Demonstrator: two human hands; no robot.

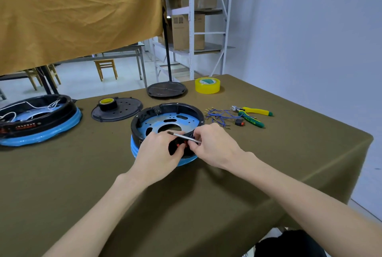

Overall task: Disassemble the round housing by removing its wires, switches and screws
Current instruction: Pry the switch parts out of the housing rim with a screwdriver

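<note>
The round black housing (165, 112) with a blue base rim and a blue perforated plate inside stands on the olive table mid-frame. My left hand (159, 149) grips a red and black switch (182, 144) at the housing's near wall. My right hand (213, 145) holds a screwdriver (182, 136), its metal shaft lying leftward over the near rim, and its fingertips also touch the switch. Blue wires (219, 116) with gold terminals and a loose switch (239, 121) lie on the cloth right of the housing.
Yellow-green pliers (252, 115) lie right of the wires. A second housing (39, 120) sits far left, a black lid (117, 110) with a tape roll behind, yellow tape (207, 85) and a stand base (166, 89) at the back. The table edge drops off at right.
</note>
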